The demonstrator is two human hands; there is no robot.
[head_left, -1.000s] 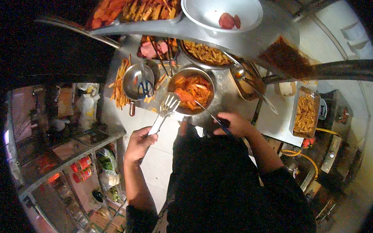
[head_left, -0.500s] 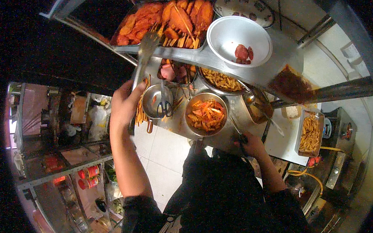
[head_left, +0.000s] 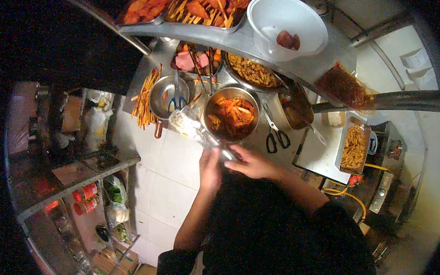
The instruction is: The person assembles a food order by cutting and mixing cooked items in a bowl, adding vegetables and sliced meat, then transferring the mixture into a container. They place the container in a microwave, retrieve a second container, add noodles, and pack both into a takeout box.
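My left hand [head_left: 210, 168] and my right hand [head_left: 250, 163] meet just below the front rim of a round metal bowl [head_left: 207, 109] that holds orange-red food in sauce. My left hand grips the handle end of metal tongs [head_left: 185, 125]. Their head points up and left, beside the bowl. My right hand's fingers reach toward the same handle end, and whether they grip it is hidden. My dark sleeves and body fill the lower middle of the view.
Left of the bowl stand a small handled pot [head_left: 161, 98] with blue-handled scissors and a pile of skewers [head_left: 143, 96]. Black scissors [head_left: 276, 135] lie to the right. A white bowl [head_left: 286, 26], trays of fried food [head_left: 186, 5] and a tray of fries [head_left: 354, 147] surround them.
My left hand has come down from the upper tray of fried food to the bowl's front rim with the tongs. My right hand has left the bowl and met it.
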